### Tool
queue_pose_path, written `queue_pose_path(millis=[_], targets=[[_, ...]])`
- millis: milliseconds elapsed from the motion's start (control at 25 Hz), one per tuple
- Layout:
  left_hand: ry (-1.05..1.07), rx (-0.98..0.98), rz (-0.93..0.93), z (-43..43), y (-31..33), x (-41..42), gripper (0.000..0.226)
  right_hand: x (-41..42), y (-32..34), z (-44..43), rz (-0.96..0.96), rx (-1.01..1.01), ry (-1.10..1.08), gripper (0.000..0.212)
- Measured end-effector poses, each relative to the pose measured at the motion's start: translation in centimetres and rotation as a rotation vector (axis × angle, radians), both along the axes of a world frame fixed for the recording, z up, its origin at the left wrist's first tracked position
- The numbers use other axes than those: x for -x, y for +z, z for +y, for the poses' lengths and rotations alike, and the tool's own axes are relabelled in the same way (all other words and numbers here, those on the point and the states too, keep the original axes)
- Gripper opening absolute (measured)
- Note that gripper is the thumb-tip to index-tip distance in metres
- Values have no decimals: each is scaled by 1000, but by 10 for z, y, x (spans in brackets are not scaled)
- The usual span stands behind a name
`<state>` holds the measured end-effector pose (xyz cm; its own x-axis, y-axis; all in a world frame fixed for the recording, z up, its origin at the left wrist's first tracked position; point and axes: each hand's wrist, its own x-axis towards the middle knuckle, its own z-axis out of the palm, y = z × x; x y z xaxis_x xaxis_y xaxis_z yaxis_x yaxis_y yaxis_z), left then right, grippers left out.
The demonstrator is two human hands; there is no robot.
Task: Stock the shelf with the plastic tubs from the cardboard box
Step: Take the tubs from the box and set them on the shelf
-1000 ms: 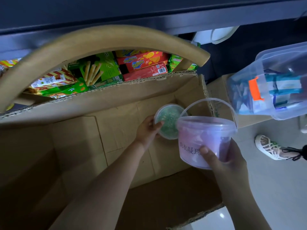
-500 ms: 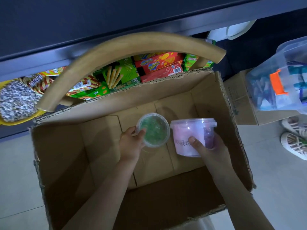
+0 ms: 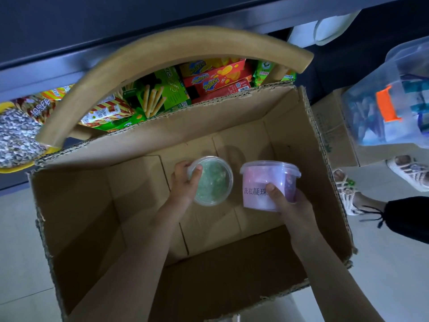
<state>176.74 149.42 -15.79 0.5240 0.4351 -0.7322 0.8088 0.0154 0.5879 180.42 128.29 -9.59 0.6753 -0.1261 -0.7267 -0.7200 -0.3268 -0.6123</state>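
Note:
Both my arms reach down into a large open cardboard box (image 3: pixel 97 205) on the floor. My left hand (image 3: pixel 184 182) grips the rim of a clear tub with green contents (image 3: pixel 213 181), seen from above near the box's bottom. To its right, my right hand (image 3: pixel 282 201) holds a clear tub with pink and purple contents (image 3: pixel 264 182) by its side, tilted, with printed characters on its wall. Dark shelving (image 3: pixel 116 31) runs along the top of the view.
Behind the box stands a basket with a curved wooden handle (image 3: pixel 162 52), full of snack packs (image 3: pixel 216 82). A yellow bowl of seeds (image 3: pixel 14 138) is at the left. At the right, a clear lidded bin (image 3: pixel 392 105) rests on another carton (image 3: pixel 334 133), beside someone's sandalled feet (image 3: pixel 348 191).
The pink tub has come down from above the box's rim into the box beside the green tub. My view has shifted back and left, showing more of the box.

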Motion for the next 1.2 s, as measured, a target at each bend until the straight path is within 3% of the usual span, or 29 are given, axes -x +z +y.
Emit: queue_pose_path(millis=[80,160,240,360,440,680,800,1000,1200], targets=[[32,158,-19,1,-2,3,51,3,-3,-1,29,-22,-23,48],[63,320,-36,-3,-1,8,40,6,-3,-1,41,-64,-52,38],[77,390,-43,-6,-4,16,42,11,-3,-2,35,-93,-56,35],[76,435,-37,-12,-5,21,51,15,-2,-3,26,-116,-65,60],[95,444,-30,-14,-1,22,55,17,0,-4,4,-154,-87,66],[137,568,-17,-9,32,34,46,19,24,-1,-145,-404,-153,83],[232,692,-97,-5,61,47,64,19,51,1,-206,-481,-90,57],[353,700,-379,-5,133,80,97,20,120,14,-257,-608,40,27],[399,586,-733,-2,238,119,95,29,216,29,-314,-805,207,20]])
